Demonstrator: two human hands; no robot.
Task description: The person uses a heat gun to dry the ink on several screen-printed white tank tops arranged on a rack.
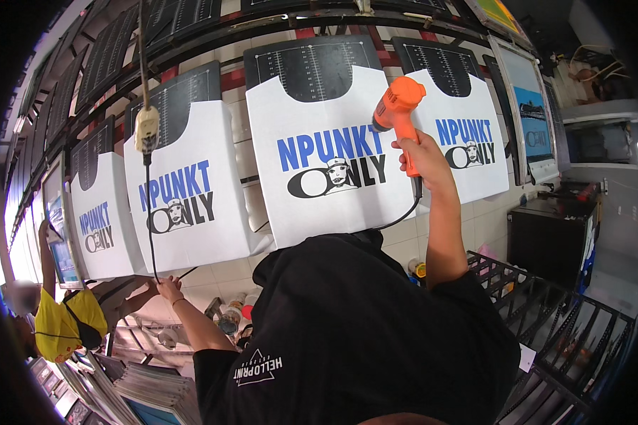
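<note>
Fist of the right hand (pixel 427 157) wrapped round the handle of an orange heat gun (pixel 406 117), well within right-hand reach and far from the left. Barrel just beyond the fingers, far and slightly left, above the right side of a printed white T-shirt (pixel 326 212) on a black platen (pixel 312 67). Long axis slanting far right to near left, nozzle toward the shirt. Black cord (pixel 417 190) trailing near and left. Left hand (pixel 169 289), at near left, pinching a dark cable (pixel 151 219) below a pale connector (pixel 147 131).
</note>
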